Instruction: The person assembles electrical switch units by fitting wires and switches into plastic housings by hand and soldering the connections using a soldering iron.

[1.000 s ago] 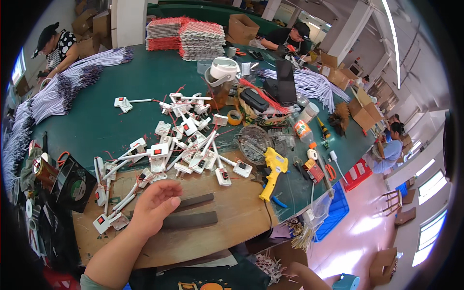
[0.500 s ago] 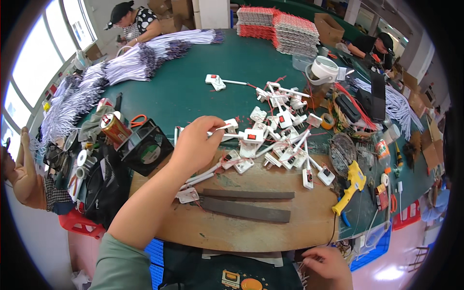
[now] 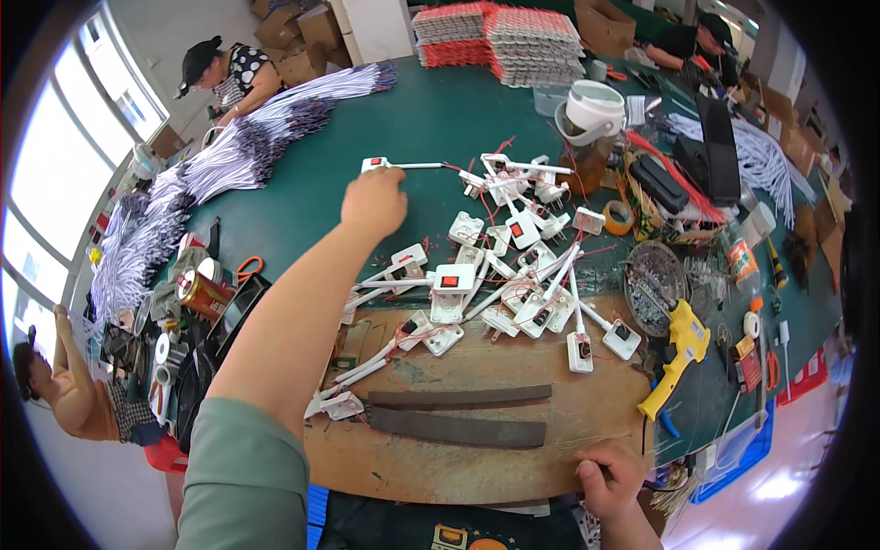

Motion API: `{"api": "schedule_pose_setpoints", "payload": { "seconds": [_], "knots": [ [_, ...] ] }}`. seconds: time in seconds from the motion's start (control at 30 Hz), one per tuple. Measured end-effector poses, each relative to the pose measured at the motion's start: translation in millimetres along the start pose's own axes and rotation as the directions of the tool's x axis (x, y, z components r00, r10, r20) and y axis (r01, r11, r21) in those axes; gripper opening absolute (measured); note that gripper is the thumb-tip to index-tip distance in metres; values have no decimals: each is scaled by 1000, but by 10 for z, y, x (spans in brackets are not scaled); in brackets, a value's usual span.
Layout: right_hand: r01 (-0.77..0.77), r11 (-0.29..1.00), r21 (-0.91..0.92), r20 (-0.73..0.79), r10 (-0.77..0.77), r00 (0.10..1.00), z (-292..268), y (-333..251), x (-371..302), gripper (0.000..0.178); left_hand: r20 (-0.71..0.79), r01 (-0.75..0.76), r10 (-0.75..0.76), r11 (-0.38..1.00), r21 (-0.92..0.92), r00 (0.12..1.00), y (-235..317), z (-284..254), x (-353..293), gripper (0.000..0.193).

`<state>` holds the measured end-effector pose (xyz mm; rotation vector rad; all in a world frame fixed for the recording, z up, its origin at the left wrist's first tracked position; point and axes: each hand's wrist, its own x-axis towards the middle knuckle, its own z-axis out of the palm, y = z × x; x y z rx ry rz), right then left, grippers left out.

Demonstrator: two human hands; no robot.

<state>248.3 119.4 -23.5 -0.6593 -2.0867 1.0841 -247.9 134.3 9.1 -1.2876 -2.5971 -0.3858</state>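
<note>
My left hand (image 3: 374, 203) reaches across the bench to a white switch box (image 3: 375, 165) with a red rocker and a white cable running right. Its fingers bend down over the near side of that box; the fingertips are partly hidden. To the right lies a pile of white switch housings, with another red-rocker switch (image 3: 453, 279) at its near left and a black-rocker switch (image 3: 621, 339) at its near right. My right hand (image 3: 612, 477) rests at the bench's near edge, fingers curled, with nothing visible in it.
Two dark grey strips (image 3: 458, 426) lie on the brown board (image 3: 422, 472). A yellow glue gun (image 3: 676, 357) is on the right, near a round dark dish (image 3: 653, 289). White cable bundles (image 3: 229, 156) line the far left. Other people work around the bench.
My left hand has moved from above the near-left of the pile, away from me to the far switch box. My right hand has come up onto the bench edge and curled. The view has shifted.
</note>
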Motion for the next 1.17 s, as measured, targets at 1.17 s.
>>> {"api": "schedule_pose_setpoints", "payload": {
  "seconds": [1.17],
  "knots": [
    [185, 978, -96, 120, -174, 978, 67, 49, 49, 11, -172, -147, 58, 813, -564, 983, 342, -1421, -150, 26]
  ]
}}
